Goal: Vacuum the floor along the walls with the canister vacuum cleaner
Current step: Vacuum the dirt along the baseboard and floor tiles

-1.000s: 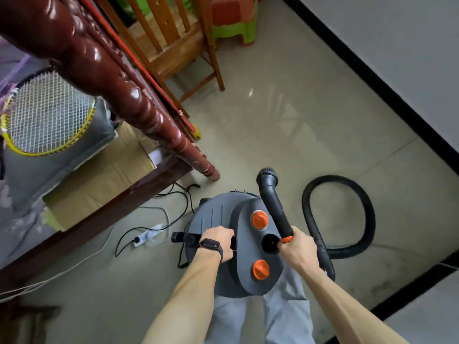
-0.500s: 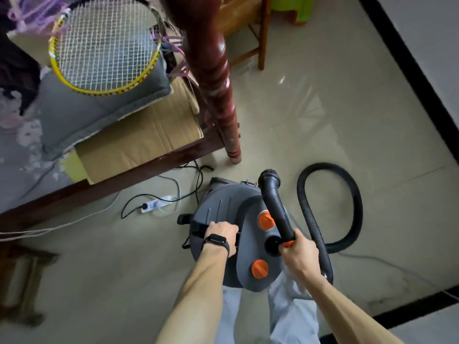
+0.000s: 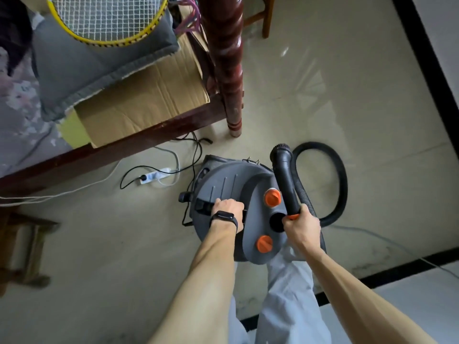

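We see the canister vacuum cleaner [image 3: 228, 184] standing on the tiled floor [image 3: 310, 95], on the near side of the carved bed post [image 3: 227, 58]. Its grey lid is on, so we cannot tell what the drum holds. Our left hand [image 3: 229, 209], with a black wristband [image 3: 223, 217], curls around the black carry handle [image 3: 202, 204] on the lid. Our right hand [image 3: 301, 225] grips the rigid black hose end [image 3: 285, 180] at its orange collar, just beside the open round port [image 3: 276, 220] that sits between two orange caps [image 3: 272, 197]. The tube's open tip points away toward the far side. The ribbed hose [image 3: 341, 180] loops on the floor to the right of the canister. To the left, a white power strip [image 3: 155, 176] lies on the floor with a black plug in it. On the bed, a cardboard box [image 3: 139, 108] lies under a grey cushion [image 3: 99, 60] and a yellow-framed racket [image 3: 106, 18], and its contents are hidden. A black skirting [image 3: 427, 60] runs along the right wall.
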A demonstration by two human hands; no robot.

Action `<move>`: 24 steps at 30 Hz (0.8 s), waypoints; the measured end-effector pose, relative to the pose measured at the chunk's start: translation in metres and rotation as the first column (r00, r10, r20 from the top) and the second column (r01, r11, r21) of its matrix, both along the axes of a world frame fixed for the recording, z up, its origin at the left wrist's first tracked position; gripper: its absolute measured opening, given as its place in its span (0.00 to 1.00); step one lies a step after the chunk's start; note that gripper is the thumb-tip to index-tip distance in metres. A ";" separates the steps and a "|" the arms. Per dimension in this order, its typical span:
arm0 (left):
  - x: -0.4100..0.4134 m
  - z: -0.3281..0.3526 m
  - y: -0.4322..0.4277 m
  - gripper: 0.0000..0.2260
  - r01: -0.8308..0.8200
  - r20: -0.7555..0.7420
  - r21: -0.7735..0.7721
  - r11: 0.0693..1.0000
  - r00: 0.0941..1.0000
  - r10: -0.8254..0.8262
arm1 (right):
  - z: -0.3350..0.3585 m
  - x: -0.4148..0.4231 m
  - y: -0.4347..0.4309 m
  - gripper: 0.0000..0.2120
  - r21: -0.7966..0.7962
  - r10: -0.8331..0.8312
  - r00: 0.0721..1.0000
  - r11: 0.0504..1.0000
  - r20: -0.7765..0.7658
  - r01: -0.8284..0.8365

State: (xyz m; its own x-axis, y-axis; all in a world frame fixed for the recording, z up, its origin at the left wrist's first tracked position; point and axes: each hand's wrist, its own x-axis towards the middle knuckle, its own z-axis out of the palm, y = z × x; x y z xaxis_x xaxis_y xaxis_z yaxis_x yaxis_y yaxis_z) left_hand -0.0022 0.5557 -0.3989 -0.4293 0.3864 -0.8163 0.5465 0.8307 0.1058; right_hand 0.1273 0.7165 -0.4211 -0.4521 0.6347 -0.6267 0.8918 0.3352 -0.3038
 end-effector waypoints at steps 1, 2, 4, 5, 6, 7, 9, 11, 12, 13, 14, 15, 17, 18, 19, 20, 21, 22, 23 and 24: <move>0.002 0.002 0.001 0.12 -0.001 0.005 0.002 1.000 1.000 0.001 | 0.001 -0.002 0.000 0.08 -0.007 0.001 1.000 1.000 0.000 -0.001; 0.005 0.005 0.002 0.13 0.002 0.011 0.005 1.000 1.000 -0.002 | 0.002 -0.004 0.000 0.08 -0.016 0.008 1.000 1.000 -0.002 -0.008; 0.011 0.005 0.002 0.13 0.010 0.017 0.005 1.000 1.000 -0.010 | 0.003 -0.004 0.000 0.07 -0.035 0.034 0.999 0.999 -0.013 -0.035; 0.013 0.004 0.002 0.13 0.006 0.018 0.005 1.000 1.000 -0.006 | 0.003 -0.002 0.000 0.07 -0.044 0.051 0.998 0.998 -0.021 -0.052; 0.013 0.003 0.002 0.13 0.004 0.015 0.007 1.000 1.000 -0.004 | 0.002 -0.001 0.000 0.07 -0.045 0.060 0.998 0.997 -0.027 -0.061; 0.013 0.002 0.002 0.13 0.003 0.015 0.008 1.000 1.000 -0.003 | 0.001 0.000 0.001 0.07 -0.041 0.063 0.998 0.997 -0.028 -0.064; 0.014 0.000 0.000 0.13 -0.009 0.033 0.002 1.000 0.999 0.009 | -0.002 0.004 0.004 0.08 -0.037 0.048 0.999 0.998 -0.011 -0.048; 0.016 -0.005 -0.004 0.12 -0.020 0.042 -0.003 1.000 0.999 0.020 | -0.005 0.010 0.006 0.07 -0.046 0.035 0.999 0.998 0.021 -0.034; 0.018 -0.007 -0.006 0.12 -0.020 0.046 -0.007 1.000 0.999 0.020 | -0.007 0.014 0.006 0.07 -0.049 0.038 0.998 0.998 0.046 -0.035; 0.018 -0.009 -0.009 0.13 -0.024 0.046 -0.010 1.000 0.999 0.024 | -0.008 0.017 0.005 0.07 -0.050 0.058 0.996 0.997 0.063 -0.055; 0.017 -0.011 -0.012 0.13 -0.022 0.048 -0.012 1.000 0.999 0.022 | -0.010 0.019 0.003 0.07 -0.054 0.085 0.994 0.995 0.073 -0.082; 0.016 -0.013 -0.015 0.14 -0.018 0.054 -0.005 1.000 0.998 0.018 | -0.012 0.021 0.000 0.06 -0.056 0.105 0.991 0.993 0.080 -0.101; 0.012 -0.016 -0.017 0.16 -0.005 0.052 0.030 1.000 0.999 0.004 | -0.015 0.022 -0.001 0.05 -0.041 0.091 0.992 0.995 0.092 -0.088; 0.012 -0.016 -0.017 0.17 0.006 0.048 0.044 0.999 0.999 -0.008 | -0.016 0.022 0.000 0.04 -0.034 0.063 0.994 0.998 0.091 -0.060; 0.010 -0.016 -0.018 0.17 0.019 0.043 0.052 0.998 0.999 -0.021 | -0.019 0.022 0.000 0.05 -0.034 0.029 0.996 0.999 0.086 -0.026; 0.009 -0.016 -0.019 0.18 0.026 0.038 0.058 0.998 0.999 -0.029 | -0.021 0.021 0.000 0.06 -0.036 0.006 0.997 0.999 0.077 -0.003; 0.007 -0.016 -0.020 0.18 0.031 0.034 0.060 0.998 0.999 -0.033 | -0.022 0.021 0.000 0.07 -0.036 -0.010 0.998 0.999 0.067 0.013; 0.005 -0.017 -0.023 0.18 0.036 0.031 0.057 0.998 0.999 -0.038 | -0.023 0.019 -0.003 0.06 -0.032 -0.025 0.998 0.999 0.050 0.026; 0.002 -0.017 -0.026 0.18 0.042 0.027 0.052 0.998 0.999 -0.043 | -0.023 0.017 -0.006 0.05 -0.026 -0.040 0.999 0.999 0.031 0.040; -0.001 -0.017 -0.030 0.18 0.051 0.023 0.046 0.998 0.998 -0.052 | -0.024 0.013 -0.011 0.04 -0.030 -0.057 0.998 0.998 0.018 0.057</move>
